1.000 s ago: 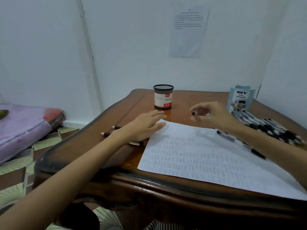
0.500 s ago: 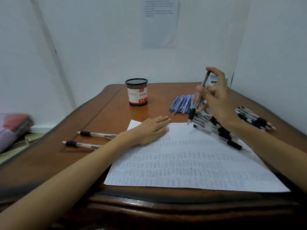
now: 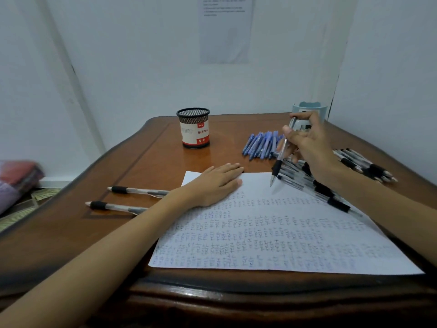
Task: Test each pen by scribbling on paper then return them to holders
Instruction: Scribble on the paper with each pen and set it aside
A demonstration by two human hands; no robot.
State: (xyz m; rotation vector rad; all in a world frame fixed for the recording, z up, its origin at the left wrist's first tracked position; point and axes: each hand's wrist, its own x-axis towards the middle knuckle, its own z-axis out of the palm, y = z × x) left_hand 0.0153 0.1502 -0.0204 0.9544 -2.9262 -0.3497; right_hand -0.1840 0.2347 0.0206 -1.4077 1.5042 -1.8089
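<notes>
A white sheet of paper covered in small scribbles lies on the wooden table. My left hand rests flat on the sheet's top left corner. My right hand grips a clear pen with a black grip, tip down just above the paper's top edge. A black mesh pen holder stands at the back centre, and a pale blue holder sits behind my right hand. Several blue pens lie between the holders. Black-grip pens are piled on the right.
Two black-grip pens lie left of the paper, partly under my left forearm. A printed sheet hangs on the white wall behind the table. Folded fabric lies on the floor at the far left.
The view swung right and down over the table. My right hand picked a black-grip pen from the pile and lowered it, tip down, toward the paper. My left hand stayed on the sheet.
</notes>
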